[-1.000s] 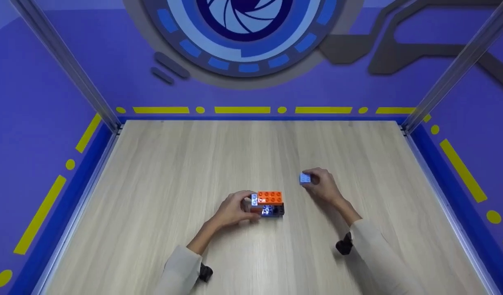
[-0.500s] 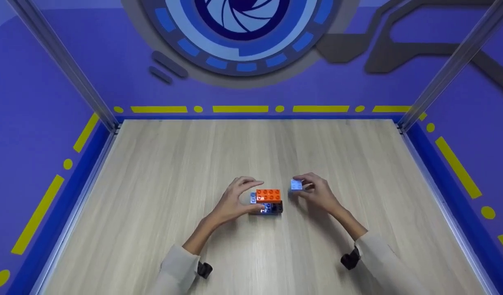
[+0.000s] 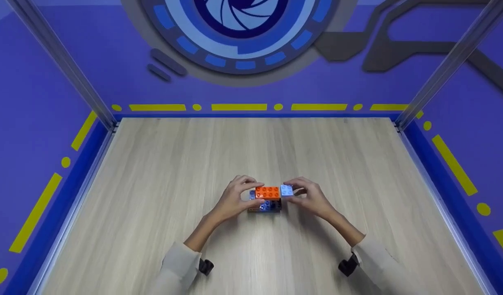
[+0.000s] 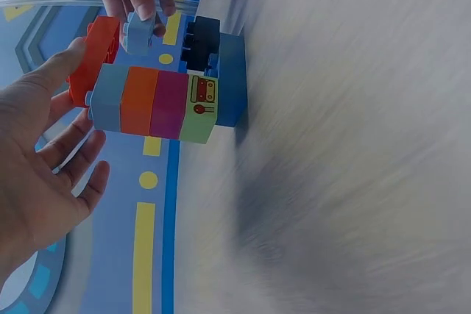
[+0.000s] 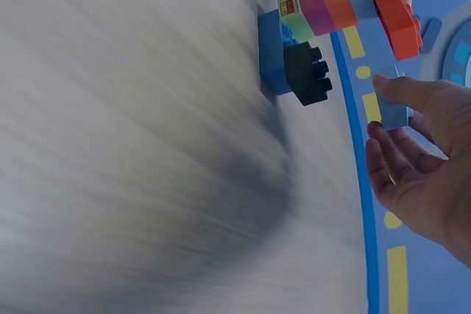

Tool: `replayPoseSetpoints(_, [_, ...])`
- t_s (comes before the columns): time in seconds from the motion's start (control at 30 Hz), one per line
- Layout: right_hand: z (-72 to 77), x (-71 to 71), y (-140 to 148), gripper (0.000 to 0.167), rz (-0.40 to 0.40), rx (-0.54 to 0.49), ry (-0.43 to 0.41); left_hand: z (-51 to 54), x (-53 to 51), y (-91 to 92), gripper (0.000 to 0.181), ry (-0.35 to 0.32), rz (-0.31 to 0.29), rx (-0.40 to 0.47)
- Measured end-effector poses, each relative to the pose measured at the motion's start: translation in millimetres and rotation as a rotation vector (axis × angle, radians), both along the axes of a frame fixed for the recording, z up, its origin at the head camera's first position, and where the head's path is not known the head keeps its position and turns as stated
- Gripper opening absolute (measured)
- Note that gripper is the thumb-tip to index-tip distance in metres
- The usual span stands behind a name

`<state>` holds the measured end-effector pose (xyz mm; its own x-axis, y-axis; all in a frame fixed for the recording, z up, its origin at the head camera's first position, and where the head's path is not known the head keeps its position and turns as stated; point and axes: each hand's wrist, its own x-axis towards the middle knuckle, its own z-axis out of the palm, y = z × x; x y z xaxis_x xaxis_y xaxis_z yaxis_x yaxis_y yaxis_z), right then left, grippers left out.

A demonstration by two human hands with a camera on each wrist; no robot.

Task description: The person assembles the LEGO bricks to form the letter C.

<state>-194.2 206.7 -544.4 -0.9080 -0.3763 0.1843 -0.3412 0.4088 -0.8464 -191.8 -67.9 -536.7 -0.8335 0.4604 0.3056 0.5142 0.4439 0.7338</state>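
Observation:
In the head view a stack of toy building bricks stands on the table, topped by a long orange brick [image 3: 268, 192] that overhangs to the right. My left hand [image 3: 234, 198] pinches that orange brick by its left part, between thumb and fingers. Below it the left wrist view shows a light blue brick, an orange brick, a purple brick [image 4: 168, 104] and a printed green brick [image 4: 199, 109] on a blue base [image 4: 232, 79]. A black brick [image 5: 307, 73] sits on the base's other end. My right hand [image 3: 311, 197] pinches a light blue brick [image 3: 286, 190] beside the top brick's right end.
Wood-grain table [image 3: 173, 164] surrounds the stack. Blue panels with yellow marks [image 3: 239, 107] enclose the back and sides, and metal posts [image 3: 452, 61] stand at the back corners. Small black devices [image 3: 349, 265] sit at both wrists.
My right hand has carried the light blue brick leftward to the stack's right side. The left hand has loosened from the stack's left side and now pinches the top orange brick.

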Motion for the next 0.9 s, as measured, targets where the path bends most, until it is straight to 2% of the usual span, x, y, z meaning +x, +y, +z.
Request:
replayPoseSetpoints(0.3, [-3.9, 6.7, -9.4, 0.04, 0.039, -0.005, -0.014, -0.4, -2.2, 3.7, 0.043, -0.012, -0.003, -0.009])
replayPoseSetpoints(0.57, [-1.4, 10.8, -17.1, 0.039, 0.016, -0.009, -0.015, 2.6, -2.4, 4.2, 0.041, -0.025, -0.001, -0.032])
replayPoseSetpoints(0.8, [30.0, 26.9, -30.5, 0.036, 0.002, -0.06, -0.008, 3.8, -3.6, 3.3, 0.042, 0.008, -0.027, -0.084])
replayPoseSetpoints(0.9, [27.8, 26.7, -29.4, 0.035, -0.008, -0.085, 0.007, 3.9, -4.6, 4.3, 0.041, 0.027, -0.031, -0.105])
